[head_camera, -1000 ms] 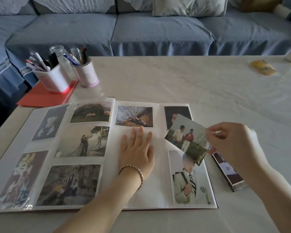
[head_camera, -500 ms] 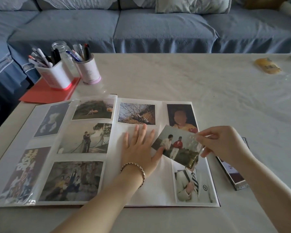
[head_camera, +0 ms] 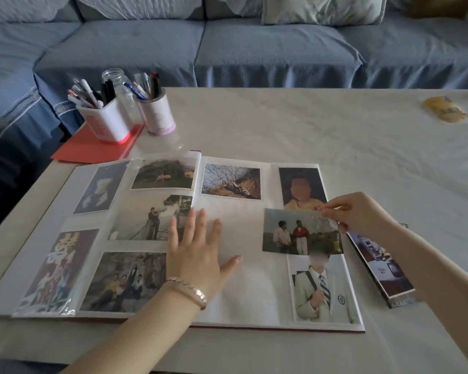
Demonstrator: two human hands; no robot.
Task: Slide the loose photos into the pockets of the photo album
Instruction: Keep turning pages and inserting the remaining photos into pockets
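The photo album (head_camera: 243,298) lies open on the table with photos in several pockets of both pages. My left hand (head_camera: 197,252) rests flat, fingers spread, on the right page near the spine. My right hand (head_camera: 360,214) pinches the upper right corner of a loose photo (head_camera: 301,232) of two people outdoors. That photo lies level over the right page, between a portrait above and a portrait in a pale jacket below. A small stack of loose photos (head_camera: 378,265) sits on the table right of the album, partly under my right forearm.
Two pen holders (head_camera: 157,112) and a glass jar (head_camera: 116,76) stand on a red folder (head_camera: 92,147) at the back left. A yellow packet (head_camera: 445,112) lies at the far right. A blue sofa (head_camera: 254,44) runs behind the table.
My right hand has brought the loose photo down and left, from tilted in the air to level over the right page. My left hand slid slightly left along the page.
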